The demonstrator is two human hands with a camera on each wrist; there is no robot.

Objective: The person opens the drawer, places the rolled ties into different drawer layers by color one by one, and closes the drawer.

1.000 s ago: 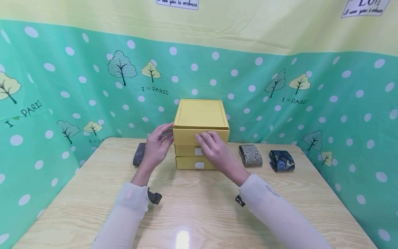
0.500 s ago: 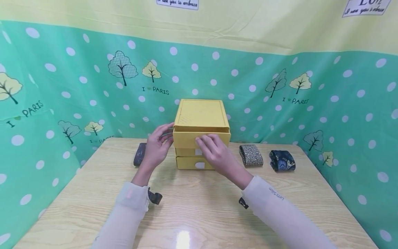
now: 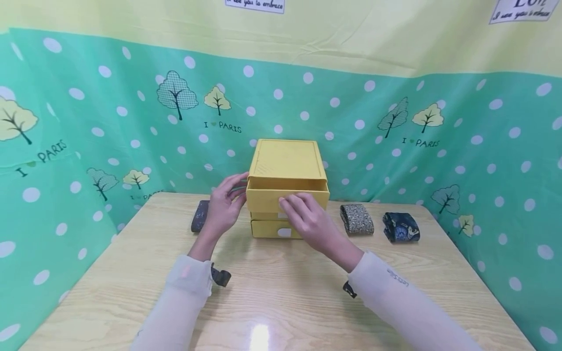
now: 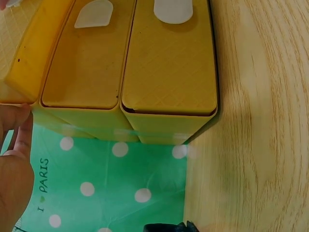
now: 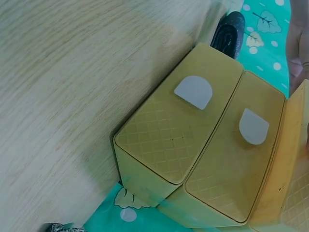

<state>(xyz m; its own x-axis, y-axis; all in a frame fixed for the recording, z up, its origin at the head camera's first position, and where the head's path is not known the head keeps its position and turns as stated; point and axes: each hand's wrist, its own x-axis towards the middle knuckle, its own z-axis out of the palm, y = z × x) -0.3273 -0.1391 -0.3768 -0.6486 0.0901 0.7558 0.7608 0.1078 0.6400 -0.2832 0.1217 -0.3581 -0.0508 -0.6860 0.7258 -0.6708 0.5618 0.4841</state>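
A yellow drawer cabinet (image 3: 287,158) stands at the back of the table, its top drawer (image 3: 263,200) pulled partway out. My right hand (image 3: 309,218) pinches the middle of that drawer's front edge; the exact grip is partly hidden behind the fingers. My left hand (image 3: 224,207) touches the cabinet's left side with extended fingers, also seen at the edge of the left wrist view. Below, the middle drawer (image 5: 231,159) and bottom drawer (image 5: 159,125) are closed, each with a white tab. The visible part of the top drawer's inside shows only yellow walls.
A dark folded cloth roll (image 3: 199,216) lies left of the cabinet, partly behind my left hand. To the right are a grey speckled cloth roll (image 3: 356,219) and a navy patterned one (image 3: 401,227). A green dotted curtain (image 3: 351,136) hangs behind the wooden table (image 3: 272,292).
The top drawer has slid out toward me, drawn by my right hand, and its opening has widened. My left hand stays against the cabinet's side. The head view has shifted slightly.
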